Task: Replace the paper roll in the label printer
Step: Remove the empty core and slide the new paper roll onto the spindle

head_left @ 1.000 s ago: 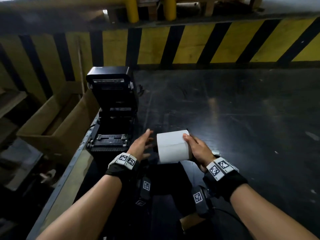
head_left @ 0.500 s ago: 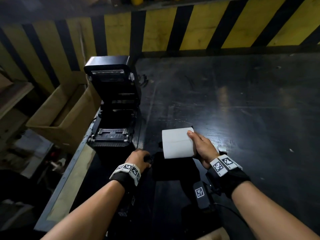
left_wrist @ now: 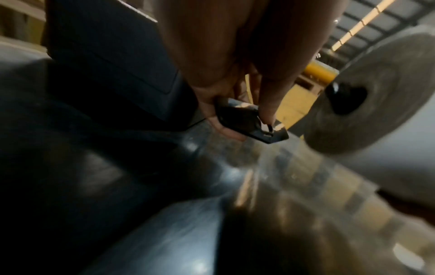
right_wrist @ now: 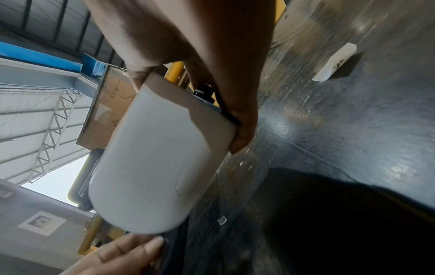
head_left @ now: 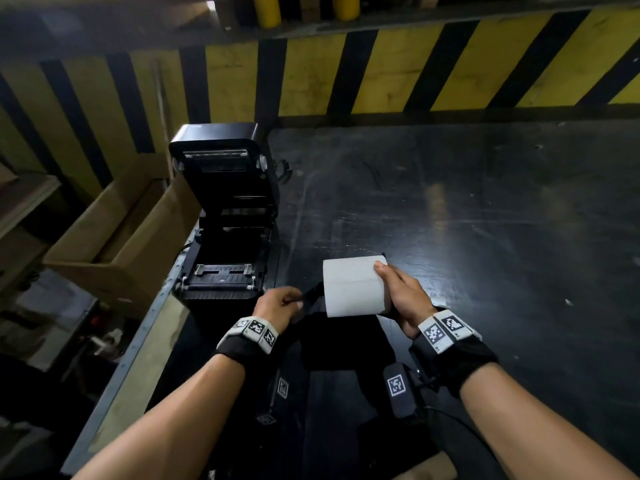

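Note:
The white paper roll (head_left: 351, 289) (right_wrist: 153, 167) is lifted just above the black table, lying sideways, and my right hand (head_left: 401, 296) (right_wrist: 188, 46) grips its right end. A black spindle tip (left_wrist: 336, 91) shows in the roll's (left_wrist: 376, 93) core. Left of the roll, my left hand (head_left: 280, 303) (left_wrist: 235, 74) pinches a small flat black plastic piece (left_wrist: 249, 121) (head_left: 308, 299) close to the tabletop. The black label printer (head_left: 225, 220) stands at the table's left edge. Its lid is raised and its paper bay is open and dark.
An open cardboard box (head_left: 114, 237) sits off the table's left edge beside the printer. A yellow-and-black striped barrier (head_left: 381, 71) runs along the far side. A small white paper scrap (right_wrist: 336, 63) lies on the table (head_left: 485, 220) near my right hand.
My left hand left the roll's left end, dropped to the table and now pinches the black plastic piece beside the roll. My right hand has kept its hold on the roll.

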`<state>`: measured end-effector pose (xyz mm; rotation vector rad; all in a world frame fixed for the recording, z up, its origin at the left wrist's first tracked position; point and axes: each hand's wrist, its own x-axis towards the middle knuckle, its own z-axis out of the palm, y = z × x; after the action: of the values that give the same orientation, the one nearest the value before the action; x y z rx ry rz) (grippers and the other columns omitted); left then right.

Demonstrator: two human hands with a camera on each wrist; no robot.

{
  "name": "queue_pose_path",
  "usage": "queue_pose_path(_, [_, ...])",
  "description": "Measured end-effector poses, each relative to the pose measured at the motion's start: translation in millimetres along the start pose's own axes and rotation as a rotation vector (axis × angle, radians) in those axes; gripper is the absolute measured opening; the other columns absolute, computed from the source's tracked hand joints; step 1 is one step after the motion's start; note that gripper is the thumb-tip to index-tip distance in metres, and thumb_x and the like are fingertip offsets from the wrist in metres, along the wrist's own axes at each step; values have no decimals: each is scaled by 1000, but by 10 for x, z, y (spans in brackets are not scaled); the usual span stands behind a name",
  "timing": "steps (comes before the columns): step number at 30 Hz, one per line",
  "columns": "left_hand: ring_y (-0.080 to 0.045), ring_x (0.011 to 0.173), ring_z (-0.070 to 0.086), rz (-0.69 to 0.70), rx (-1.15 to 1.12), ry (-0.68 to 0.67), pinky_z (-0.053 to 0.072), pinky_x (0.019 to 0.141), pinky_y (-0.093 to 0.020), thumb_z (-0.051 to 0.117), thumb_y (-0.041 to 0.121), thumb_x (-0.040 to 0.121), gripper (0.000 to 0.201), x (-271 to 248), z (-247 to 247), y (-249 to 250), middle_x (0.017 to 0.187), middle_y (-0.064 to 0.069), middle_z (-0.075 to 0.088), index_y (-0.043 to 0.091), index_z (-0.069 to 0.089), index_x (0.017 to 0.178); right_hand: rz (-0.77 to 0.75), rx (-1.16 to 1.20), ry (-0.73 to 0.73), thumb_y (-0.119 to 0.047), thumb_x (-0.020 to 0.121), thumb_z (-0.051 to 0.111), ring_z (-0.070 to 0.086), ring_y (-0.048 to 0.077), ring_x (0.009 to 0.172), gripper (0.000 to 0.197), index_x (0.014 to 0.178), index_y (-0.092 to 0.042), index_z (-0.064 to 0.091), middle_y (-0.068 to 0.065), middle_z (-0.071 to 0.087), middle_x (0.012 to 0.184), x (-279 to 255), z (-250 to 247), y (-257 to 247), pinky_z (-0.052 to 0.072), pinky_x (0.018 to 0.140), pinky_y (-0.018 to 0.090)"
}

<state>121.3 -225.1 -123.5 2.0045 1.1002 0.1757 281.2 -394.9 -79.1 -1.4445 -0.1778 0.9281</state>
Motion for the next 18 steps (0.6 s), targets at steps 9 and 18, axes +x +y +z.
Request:
queue_pose_path(9, [-14, 60, 60, -4, -822, 0, 53, 61, -25, 56, 0, 86, 17, 52, -196, 564, 59, 4, 70, 12, 67, 85, -24, 94, 58, -43, 83, 58, 58, 24, 83, 23, 93, -24, 64, 6, 61, 92, -210, 66, -266, 50, 62, 34])
queue_pose_path(18, [-7, 49, 64, 67, -1075, -98, 55, 50, -19, 46, -1, 92, 17, -99, -297, 825, 56, 2, 70, 6, 61, 89, -64, 163, 90, -41, 83, 58, 58, 25, 86, 19, 86, -23, 63, 5, 61, 91, -423, 216, -448, 50, 67, 38])
